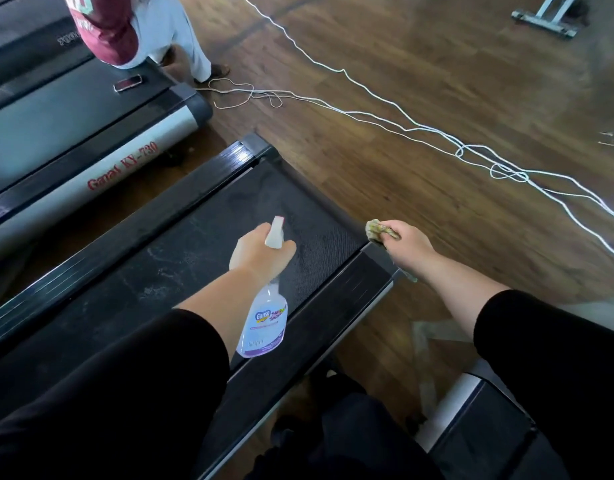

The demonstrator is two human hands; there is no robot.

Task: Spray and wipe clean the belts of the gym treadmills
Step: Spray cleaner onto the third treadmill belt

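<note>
The belt (181,261) of the near treadmill is lying under us. Its long axis is running from our body away toward the end cap (253,150), and pale smudges are showing on its dark surface to the left of our left hand (260,254). With that hand we are gripping the spray bottle (265,320) at its neck, fingers wrapped round the trigger head, and holding it above the belt's right half. The nozzle is pointing along the belt toward its far end, and the bottle's body is hanging back under our forearm. We are judging that spraying is the step in hand, though no mist is plainly showing.

Off the belt's right edge, beyond the side rail (350,306), our right hand (407,245) is clutching a bunched cloth (378,230) over the wooden floor (437,98). That hand is the nearer to the belt's right edge, so the wipe is likely calling for a swing leftward across the rail.

Left of the belt a second treadmill (91,143) is standing with a phone (127,83) on it. White cords (402,124) are trailing over the floor beyond the belt's far end.
</note>
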